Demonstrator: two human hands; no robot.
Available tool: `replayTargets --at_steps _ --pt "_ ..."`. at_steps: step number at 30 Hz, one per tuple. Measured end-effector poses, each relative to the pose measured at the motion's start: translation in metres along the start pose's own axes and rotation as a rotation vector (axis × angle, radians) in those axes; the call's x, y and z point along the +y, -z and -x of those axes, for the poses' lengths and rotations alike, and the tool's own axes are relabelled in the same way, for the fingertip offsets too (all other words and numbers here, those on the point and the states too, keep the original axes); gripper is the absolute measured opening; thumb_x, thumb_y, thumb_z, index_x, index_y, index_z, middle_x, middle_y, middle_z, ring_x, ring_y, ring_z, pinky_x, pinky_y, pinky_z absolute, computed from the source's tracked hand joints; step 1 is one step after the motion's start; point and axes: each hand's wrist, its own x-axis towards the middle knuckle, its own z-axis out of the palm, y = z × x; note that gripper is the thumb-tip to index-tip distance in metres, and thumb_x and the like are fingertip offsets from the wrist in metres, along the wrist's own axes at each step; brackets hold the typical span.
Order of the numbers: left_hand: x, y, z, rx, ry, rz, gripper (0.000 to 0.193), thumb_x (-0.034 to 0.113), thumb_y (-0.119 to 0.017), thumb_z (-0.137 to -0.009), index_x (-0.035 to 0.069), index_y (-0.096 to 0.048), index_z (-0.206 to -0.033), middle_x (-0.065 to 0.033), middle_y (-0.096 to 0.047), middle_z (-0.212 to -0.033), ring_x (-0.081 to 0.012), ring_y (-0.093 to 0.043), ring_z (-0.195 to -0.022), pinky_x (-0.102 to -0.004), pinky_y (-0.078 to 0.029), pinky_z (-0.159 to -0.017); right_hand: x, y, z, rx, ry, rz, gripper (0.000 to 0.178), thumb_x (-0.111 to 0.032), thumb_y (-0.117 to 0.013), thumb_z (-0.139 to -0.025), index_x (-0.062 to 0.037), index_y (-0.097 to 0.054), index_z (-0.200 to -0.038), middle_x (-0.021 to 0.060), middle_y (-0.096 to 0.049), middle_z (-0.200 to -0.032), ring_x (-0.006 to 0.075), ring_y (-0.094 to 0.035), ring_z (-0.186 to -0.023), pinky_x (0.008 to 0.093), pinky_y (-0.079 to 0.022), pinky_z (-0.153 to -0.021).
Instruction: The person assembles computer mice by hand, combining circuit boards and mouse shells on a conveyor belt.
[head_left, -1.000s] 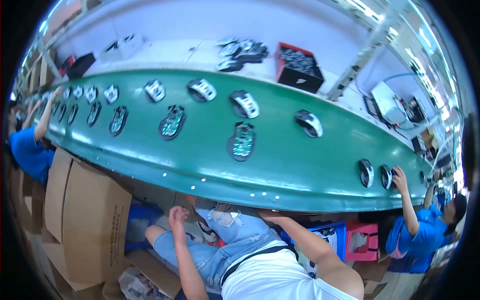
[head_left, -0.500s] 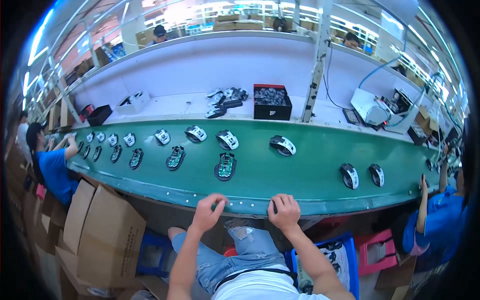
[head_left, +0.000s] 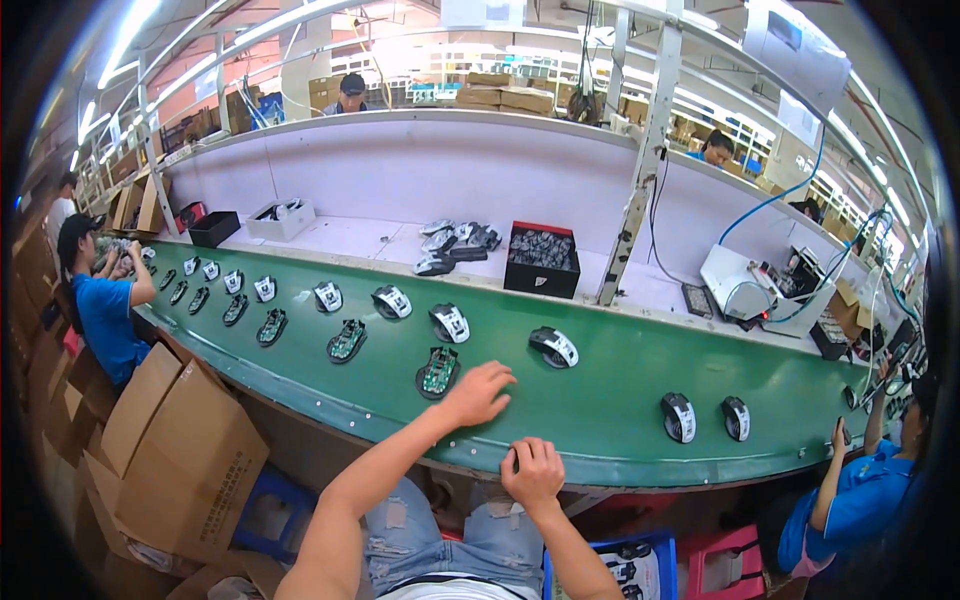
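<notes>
My left hand (head_left: 480, 395) reaches over the green conveyor belt (head_left: 610, 425), fingers apart and loosely bent, with nothing held. Just left of it lies an open mouse base with a green circuit board (head_left: 438, 372). My right hand (head_left: 533, 470) is curled at the belt's near edge; a dark spot shows between thumb and fingers, and I cannot make out what it is. Beyond my hands, a white-and-black mouse shell (head_left: 450, 322) and a black-and-white mouse (head_left: 554, 346) lie on the belt. Another mouse (head_left: 678, 417) sits farther right.
More shells and circuit-board bases line the belt leftward. On the shelf behind stand a black box of small parts (head_left: 542, 262) and a pile of mouse parts (head_left: 458, 248). Cardboard boxes (head_left: 190, 460) stand left, a blue crate (head_left: 660, 560) beside my lap. Co-workers sit at both ends.
My left hand has moved from the belt's near edge forward over the belt, beside the circuit-board base. My right hand stays at the edge. The view has tilted and shifted.
</notes>
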Motion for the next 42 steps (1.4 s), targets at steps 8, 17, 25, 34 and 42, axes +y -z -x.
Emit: replayTargets --at_steps 8,17,25,34,42 --pt "-0.011 -0.05 -0.012 -0.119 -0.074 0.122 0.044 0.03 -0.066 -0.091 0.006 -0.059 -0.128 -0.0194 -0.053 -0.143 -0.0411 -0.045 -0.137 -0.0499 -0.037 -0.115 0.03 0.017 -0.059 -0.506 -0.168 -0.672 0.015 -0.014 -0.071 -0.082 -0.007 -0.072 -0.095 0.0121 -0.072 -0.094 0.0308 -0.069 -0.089 0.039 -0.055 -0.083" --pt "-0.002 -0.035 -0.009 -0.111 -0.01 0.192 0.036 0.021 -0.065 -0.091 0.004 -0.06 -0.122 -0.0169 -0.052 -0.145 -0.0372 -0.044 -0.139 -0.0487 -0.037 -0.115 0.167 -0.199 -0.373 -0.366 -0.09 -0.233 0.018 -0.014 -0.071 -0.084 -0.0041 -0.076 -0.098 0.015 -0.075 -0.089 0.0295 -0.073 -0.08 0.0363 -0.057 -0.075" --pt "0.004 -0.037 0.0 -0.13 0.048 0.203 0.038 0.019 -0.063 -0.091 0.004 -0.059 -0.126 -0.0157 -0.05 -0.148 -0.0357 -0.043 -0.14 -0.0486 -0.036 -0.116 0.173 -0.307 -0.384 -0.724 -0.351 0.04 0.033 -0.029 -0.078 -0.071 -0.0144 -0.078 -0.101 0.0192 -0.073 -0.111 0.0372 -0.069 -0.107 0.0438 -0.055 -0.097" --pt "-0.004 -0.026 -0.005 -0.059 -0.041 0.203 0.031 0.017 -0.067 -0.086 0.003 -0.064 -0.114 -0.0175 -0.059 -0.135 -0.0367 -0.052 -0.131 -0.0477 -0.042 -0.109 0.158 -0.232 -0.349 -0.271 -0.694 -0.925 0.016 -0.01 -0.07 -0.091 -0.0053 -0.074 -0.106 0.0037 -0.07 -0.091 0.0117 -0.066 -0.077 0.0262 -0.054 -0.063" --pt "-0.022 0.082 0.032 0.167 0.187 0.045 0.047 0.031 -0.073 -0.085 0.005 -0.062 -0.123 -0.0183 -0.059 -0.131 -0.039 -0.055 -0.125 -0.0479 -0.044 -0.105 0.093 -0.119 -0.179 -0.644 -1.124 -1.487 0.026 -0.008 -0.059 -0.1 0.0023 -0.061 -0.124 0.0099 -0.069 -0.107 0.0184 -0.069 -0.095 0.0267 -0.058 -0.077"
